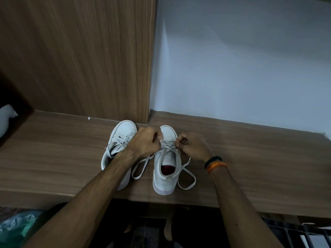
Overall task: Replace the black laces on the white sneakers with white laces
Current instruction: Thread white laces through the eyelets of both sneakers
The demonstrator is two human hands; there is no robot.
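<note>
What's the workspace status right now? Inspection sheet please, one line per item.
Surface: wooden shelf, sneakers near its front edge.
Job's things: left sneaker fully laced in white; right sneaker laced in white, loose lace ends trailing on both sides. Black laces: nothing seen.
Clutter: white object at far left.
Grippers: left hand and right hand pinch the laces at the right sneaker's top eyelets.
Cables: nothing seen.
Surroundings: wood panel, pale wall.

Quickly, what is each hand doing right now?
Left hand: pinching the white lace on the right sneaker.
Right hand: pinching the same lace.
</note>
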